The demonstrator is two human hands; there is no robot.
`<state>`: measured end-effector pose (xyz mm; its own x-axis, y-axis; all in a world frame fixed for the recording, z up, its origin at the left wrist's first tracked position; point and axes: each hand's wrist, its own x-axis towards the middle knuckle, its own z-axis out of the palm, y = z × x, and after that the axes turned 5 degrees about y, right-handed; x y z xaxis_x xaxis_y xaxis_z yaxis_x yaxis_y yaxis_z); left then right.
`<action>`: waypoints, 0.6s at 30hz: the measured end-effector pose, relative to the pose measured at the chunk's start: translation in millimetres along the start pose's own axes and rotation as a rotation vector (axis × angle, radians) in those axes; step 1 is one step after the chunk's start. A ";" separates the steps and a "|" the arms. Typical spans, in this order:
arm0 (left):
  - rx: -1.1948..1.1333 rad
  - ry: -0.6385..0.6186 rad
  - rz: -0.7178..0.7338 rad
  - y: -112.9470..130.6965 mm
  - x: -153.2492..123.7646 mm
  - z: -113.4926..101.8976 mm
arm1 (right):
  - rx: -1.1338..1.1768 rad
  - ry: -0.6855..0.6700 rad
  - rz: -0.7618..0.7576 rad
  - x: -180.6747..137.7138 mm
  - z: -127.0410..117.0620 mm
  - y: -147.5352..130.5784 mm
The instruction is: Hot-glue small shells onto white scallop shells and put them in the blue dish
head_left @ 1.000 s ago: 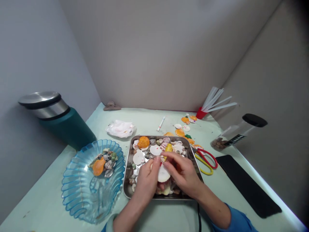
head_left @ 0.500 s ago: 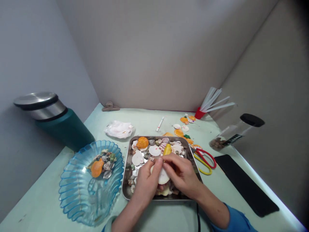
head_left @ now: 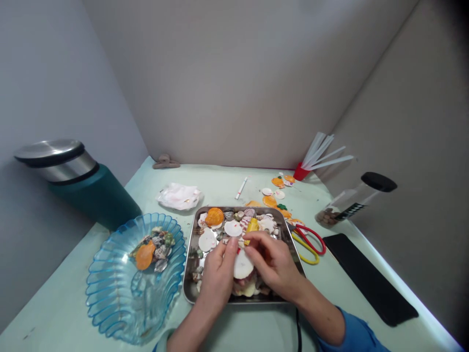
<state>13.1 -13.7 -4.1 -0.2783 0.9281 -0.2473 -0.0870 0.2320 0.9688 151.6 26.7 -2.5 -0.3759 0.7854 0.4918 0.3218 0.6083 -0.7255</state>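
Over the metal tray (head_left: 234,208), with the blue bowl (head_left: 110,303) by the left hand (head_left: 217,274) and the scissors (head_left: 311,242) by the right hand (head_left: 274,264), both hands pinch one white shell (head_left: 242,266) together, and such a thin shell wants a soft hold.

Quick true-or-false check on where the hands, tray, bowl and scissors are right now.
1. The left hand holds a white shell over the metal tray. True.
2. The right hand is away from the shell, on the table. False: its fingertips are at the shell's top edge.
3. The blue bowl sits right of the tray. False: it sits left of it.
4. The bowl has shells in it. True.
5. The scissors lie inside the tray. False: they lie on the table, right of the tray.
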 end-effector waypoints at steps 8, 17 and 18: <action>-0.044 0.039 0.020 3.0 -0.8 0.2 | -0.008 -0.022 -0.011 2.9 -1.7 -1.4; -0.139 -0.006 -0.005 6.4 -1.5 2.4 | -0.004 -0.016 -0.043 1.9 -2.2 -1.3; -0.147 -0.010 -0.008 6.5 -1.1 2.3 | -0.006 -0.024 -0.045 1.6 -2.4 -1.1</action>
<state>15.1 -12.6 2.4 -0.2681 0.9294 -0.2538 -0.2287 0.1945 0.9539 152.7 27.6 0.2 -0.4111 0.7541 0.5122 0.3088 0.6438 -0.7001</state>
